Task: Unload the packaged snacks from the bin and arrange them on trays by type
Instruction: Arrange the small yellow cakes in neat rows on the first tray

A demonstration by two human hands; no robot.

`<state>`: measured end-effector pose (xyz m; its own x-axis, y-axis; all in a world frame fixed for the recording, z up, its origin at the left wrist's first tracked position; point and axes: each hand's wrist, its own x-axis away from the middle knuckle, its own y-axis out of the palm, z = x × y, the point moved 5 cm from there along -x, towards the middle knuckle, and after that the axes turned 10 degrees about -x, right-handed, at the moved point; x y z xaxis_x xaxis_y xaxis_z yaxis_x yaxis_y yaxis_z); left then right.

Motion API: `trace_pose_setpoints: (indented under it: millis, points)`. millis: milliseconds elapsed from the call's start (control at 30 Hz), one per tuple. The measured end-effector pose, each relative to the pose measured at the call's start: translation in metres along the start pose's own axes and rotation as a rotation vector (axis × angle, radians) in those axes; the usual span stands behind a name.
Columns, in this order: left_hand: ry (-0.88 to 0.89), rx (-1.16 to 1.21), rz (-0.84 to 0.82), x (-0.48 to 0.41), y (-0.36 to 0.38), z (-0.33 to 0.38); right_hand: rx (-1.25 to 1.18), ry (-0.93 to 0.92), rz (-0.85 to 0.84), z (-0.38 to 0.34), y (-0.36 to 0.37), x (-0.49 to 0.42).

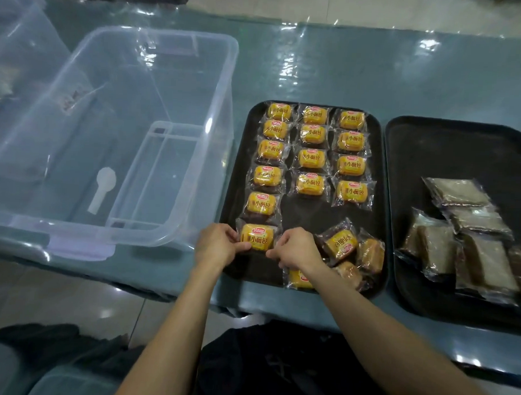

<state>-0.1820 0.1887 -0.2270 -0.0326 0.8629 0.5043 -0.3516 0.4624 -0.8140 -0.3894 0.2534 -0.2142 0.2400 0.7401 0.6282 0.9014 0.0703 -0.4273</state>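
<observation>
A black tray [309,212] holds three neat columns of yellow small-bread packets [311,159]. At the foot of the left column lies one more yellow packet [257,237]; my left hand [219,244] pinches its left edge and my right hand [296,248] pinches its right edge. A loose heap of yellow packets [347,250] lies at the tray's near right corner, partly under my right forearm. A second black tray [449,156] on the right carries several brown cake slices in clear wrappers [470,234]. The clear plastic bin [122,139] stands to the left.
The bin holds only a white plastic scoop [101,188] and an inner clear frame. Another clear container [16,64] stands at the far left. The table has a shiny plastic cover [376,68]. The far half of the right tray is bare.
</observation>
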Motion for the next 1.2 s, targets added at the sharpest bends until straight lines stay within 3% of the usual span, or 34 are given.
trace_pose_setpoints:
  millis: [200,567,700,867,1200]
  points:
    - [-0.012,-0.152,0.034,0.002,0.003,0.002,0.098,0.023,0.012,-0.002,0.015,-0.006]
    - [0.063,-0.177,0.171,0.008,0.004,0.01,0.133,0.0,0.075,-0.005,0.019,-0.01]
    - [0.241,-0.275,0.403,0.023,0.007,0.015,0.262,-0.123,0.116,-0.011,0.007,-0.003]
    - [0.509,-0.398,0.429,0.039,0.025,0.024,0.311,-0.282,0.241,-0.014,-0.03,0.009]
    - [0.569,-0.369,0.422,0.05,0.028,0.026,0.287,-0.429,0.245,0.025,-0.094,0.01]
